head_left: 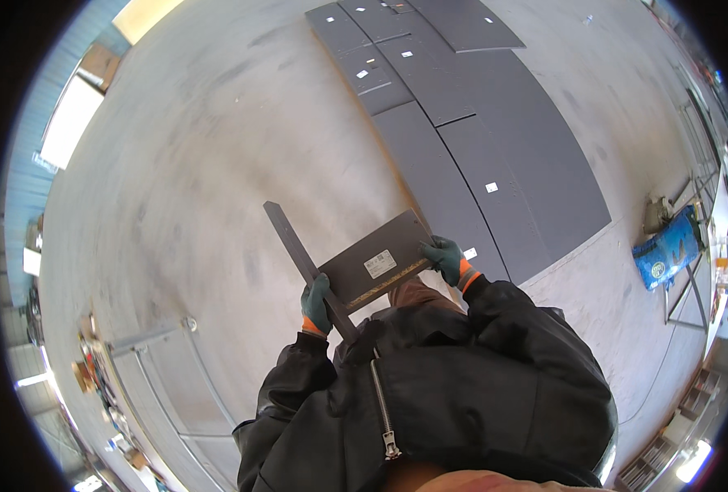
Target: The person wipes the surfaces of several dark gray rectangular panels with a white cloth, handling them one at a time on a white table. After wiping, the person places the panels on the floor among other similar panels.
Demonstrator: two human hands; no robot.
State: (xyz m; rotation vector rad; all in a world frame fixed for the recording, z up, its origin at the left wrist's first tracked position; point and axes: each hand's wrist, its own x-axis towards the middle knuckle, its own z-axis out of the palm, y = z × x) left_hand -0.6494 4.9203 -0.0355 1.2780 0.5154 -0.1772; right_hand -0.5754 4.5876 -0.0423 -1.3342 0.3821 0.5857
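Note:
In front of my body I hold a short dark grey panel (pixel 349 266) with a white label (pixel 379 262) on its face. A raw, tan-coloured edge shows along its near side. Against its left end lies a long narrow dark grey strip (pixel 285 232), slanting from far left to near my jacket. My left hand (pixel 317 300), in a green glove with an orange cuff, is closed round the strip by the panel's left end. The gloved right hand (pixel 443 257) grips the panel's right end. Whether strip and panel are fastened together, I cannot tell.
Several large dark grey panels (pixel 495 193) with white labels lie on the concrete floor (pixel 191 164), ahead and to the right. A blue bag (pixel 667 250) stands by a metal frame at right. A metal-framed cart or rack (pixel 175 377) stands at lower left.

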